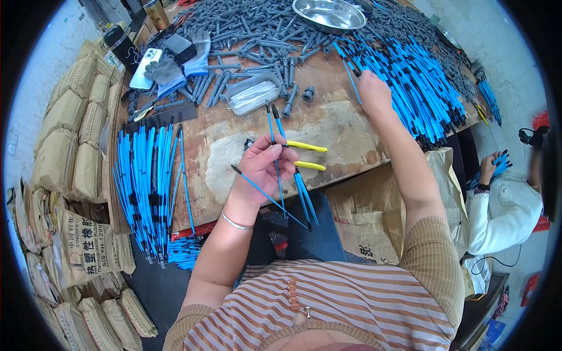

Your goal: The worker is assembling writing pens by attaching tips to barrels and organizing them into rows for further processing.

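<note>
My left hand is closed around a few thin blue rods with black ends, held above the near edge of the table. One of them slants apart from the others, below the fingers. Beside this hand lie pliers with yellow handles, their jaws mostly hidden behind it. My right hand is stretched out to the far right, its fingers closed at a single blue rod on the edge of a big pile of blue rods. The fingertips are small and partly hidden there.
Grey plastic pieces heap up at the back, with a steel bowl on them. A clear tray holds thin pale strips. More blue rods lie at the left. Sacks stack beside the table; another person sits right.
</note>
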`<state>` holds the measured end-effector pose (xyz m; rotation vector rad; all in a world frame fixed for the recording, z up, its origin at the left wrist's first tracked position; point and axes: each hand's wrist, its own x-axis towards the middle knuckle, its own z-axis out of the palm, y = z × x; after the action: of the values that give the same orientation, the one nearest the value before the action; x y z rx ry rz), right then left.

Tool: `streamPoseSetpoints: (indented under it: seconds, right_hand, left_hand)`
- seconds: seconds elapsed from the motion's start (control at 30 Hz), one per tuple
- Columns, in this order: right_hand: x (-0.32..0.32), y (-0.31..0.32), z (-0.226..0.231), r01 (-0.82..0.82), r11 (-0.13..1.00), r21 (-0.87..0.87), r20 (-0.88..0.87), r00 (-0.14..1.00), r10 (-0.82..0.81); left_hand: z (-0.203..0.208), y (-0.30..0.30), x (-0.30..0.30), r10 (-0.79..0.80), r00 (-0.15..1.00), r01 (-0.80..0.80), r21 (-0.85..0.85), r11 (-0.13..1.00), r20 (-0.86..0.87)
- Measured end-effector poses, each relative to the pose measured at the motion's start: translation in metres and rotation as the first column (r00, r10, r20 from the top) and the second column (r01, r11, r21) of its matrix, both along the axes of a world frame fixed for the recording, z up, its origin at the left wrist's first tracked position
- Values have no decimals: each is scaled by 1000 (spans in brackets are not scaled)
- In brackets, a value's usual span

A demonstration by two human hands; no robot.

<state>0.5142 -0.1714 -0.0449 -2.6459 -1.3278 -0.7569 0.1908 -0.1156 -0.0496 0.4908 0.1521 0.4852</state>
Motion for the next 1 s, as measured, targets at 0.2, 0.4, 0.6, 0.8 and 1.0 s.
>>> streamPoseSetpoints:
  seconds: [0.2, 0.4, 0.6, 0.8, 1.0]
  right_hand:
    - [-83, -70, 101, 4, 712, 702, -680, 300, 669]
    - [-169, -91, 70, -464, 754, 465, -625, 431, 651]
    - [-166, -113, 38, -359, 834, 419, -507, 669, 543]
    - [-168, -116, 38, -291, 813, 504, -693, 426, 582]
    - [-179, -113, 56, -145, 874, 463, -841, 240, 485]
  left_hand:
    - [-7, 8, 10, -57, 994, 55, 26, 998, 97]
    - [13, -1, 6, 38, 980, -37, -10, 999, 193]
    - [40, -24, 21, 143, 990, -137, 195, 971, -19]
    - [24, -34, 24, 360, 928, -372, 290, 882, 95]
    - [25, -35, 29, 275, 956, -292, 335, 896, 98]
